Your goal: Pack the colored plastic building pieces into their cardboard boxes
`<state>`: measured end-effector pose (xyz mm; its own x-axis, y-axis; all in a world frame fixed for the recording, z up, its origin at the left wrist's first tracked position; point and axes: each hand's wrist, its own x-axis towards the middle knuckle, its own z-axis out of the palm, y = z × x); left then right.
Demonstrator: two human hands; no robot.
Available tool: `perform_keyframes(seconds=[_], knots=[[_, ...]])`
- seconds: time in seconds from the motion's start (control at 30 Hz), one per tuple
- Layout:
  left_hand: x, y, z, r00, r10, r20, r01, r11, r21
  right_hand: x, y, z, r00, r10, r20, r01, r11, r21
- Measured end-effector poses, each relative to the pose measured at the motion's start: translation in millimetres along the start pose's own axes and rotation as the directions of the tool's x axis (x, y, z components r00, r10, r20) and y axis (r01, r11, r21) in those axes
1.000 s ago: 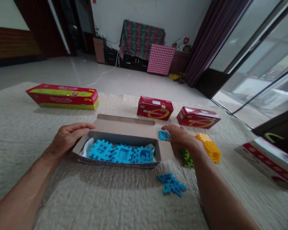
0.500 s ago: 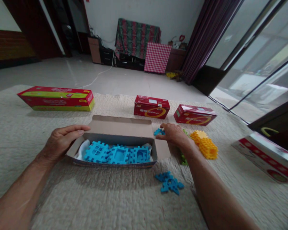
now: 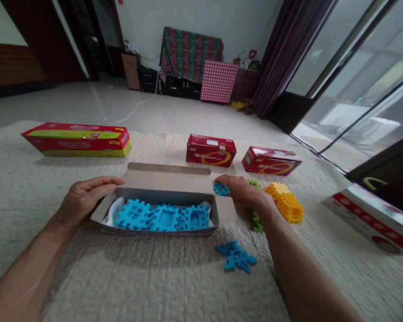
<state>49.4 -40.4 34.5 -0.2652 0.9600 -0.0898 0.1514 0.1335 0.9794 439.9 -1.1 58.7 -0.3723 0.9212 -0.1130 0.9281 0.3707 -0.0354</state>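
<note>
An open cardboard box (image 3: 168,174) lies in front of me, its lid folded back. Three blue interlocking building pieces (image 3: 164,218) rest inside on thin white wrapping (image 3: 111,213). My left hand (image 3: 83,197) grips the box's left end, thumb on top. Beyond the right end flap (image 3: 226,210), my right hand (image 3: 243,190) has its fingers on another blue building piece (image 3: 221,189), held tilted near the box corner; part of the grip is hidden. More blue pieces (image 3: 237,256) lie on the cover nearer me. Green pieces (image 3: 256,221) are partly behind my right wrist.
Yellow building pieces (image 3: 287,203) sit right of my right forearm. Along the far edge of the quilted cover (image 3: 147,277) stand a long red and yellow box (image 3: 77,141) and two red boxes (image 3: 211,151). A white and red box (image 3: 372,219) stands far right.
My right hand has moved slightly left, turning the blue piece so more of its face shows. More green shows behind the wrist. My left hand stays on the box.
</note>
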Motion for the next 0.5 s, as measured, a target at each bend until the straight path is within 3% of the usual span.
perform_keyframes(seconds=[0.1,0.27,0.5], knots=[[-0.4,0.4,-0.1,1.000,0.006,0.000,-0.006,1.000,0.002,2.9,0.7,1.4,0.997,-0.006,0.073,0.007,1.000,-0.024],[-3.3,2.8,3.1,1.000,0.008,-0.019,-0.008,1.000,0.000,1.4,1.6,-2.0,0.995,0.000,0.096,-0.001,1.000,0.012],[-4.2,4.1,4.2,1.000,0.005,-0.027,-0.006,1.000,-0.005,2.1,2.2,1.4,0.998,0.021,0.060,-0.019,0.999,-0.036]])
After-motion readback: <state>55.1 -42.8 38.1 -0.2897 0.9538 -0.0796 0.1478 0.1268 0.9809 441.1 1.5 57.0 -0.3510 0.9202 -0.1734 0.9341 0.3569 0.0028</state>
